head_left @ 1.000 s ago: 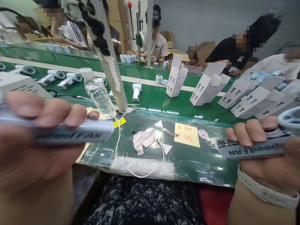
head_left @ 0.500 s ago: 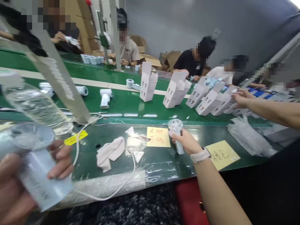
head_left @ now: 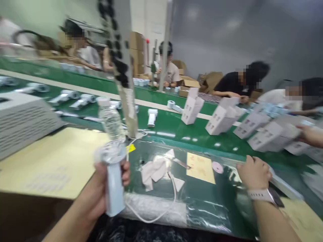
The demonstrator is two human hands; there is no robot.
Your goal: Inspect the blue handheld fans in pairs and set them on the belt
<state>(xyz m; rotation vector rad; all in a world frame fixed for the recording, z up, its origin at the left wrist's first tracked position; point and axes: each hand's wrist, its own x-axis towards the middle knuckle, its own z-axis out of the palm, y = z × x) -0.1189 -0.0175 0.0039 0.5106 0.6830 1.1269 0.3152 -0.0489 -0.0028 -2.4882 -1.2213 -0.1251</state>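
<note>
A pale blue handheld fan [head_left: 115,188] stands nearly upright in my left hand [head_left: 99,183], whose fingers wrap round its handle. The fan's round head is at the top, blurred by motion. On the right, over the green table, my right hand [head_left: 253,173] wears a pale watch strap and has its fingers curled. A pale, smeared bar [head_left: 287,188] sticks out past these fingers. It looks like the handle of a second handheld fan; its head is hidden. Between my hands lie a beige cloth [head_left: 155,171], a yellow note [head_left: 200,168] and a pink disc [head_left: 217,167].
A clear water bottle [head_left: 111,121] stands behind my left hand, beside a grey post [head_left: 131,111]. Several fans [head_left: 152,117] and open white boxes [head_left: 193,107] line the green belt. A white cable [head_left: 151,221] loops across the front. Co-workers sit opposite; another person's hand [head_left: 311,134] reaches in at right.
The view has swung left. My left hand has the fan more upright and farther from the camera. My right hand has moved right, away from the yellow note, leaving the pink disc there.
</note>
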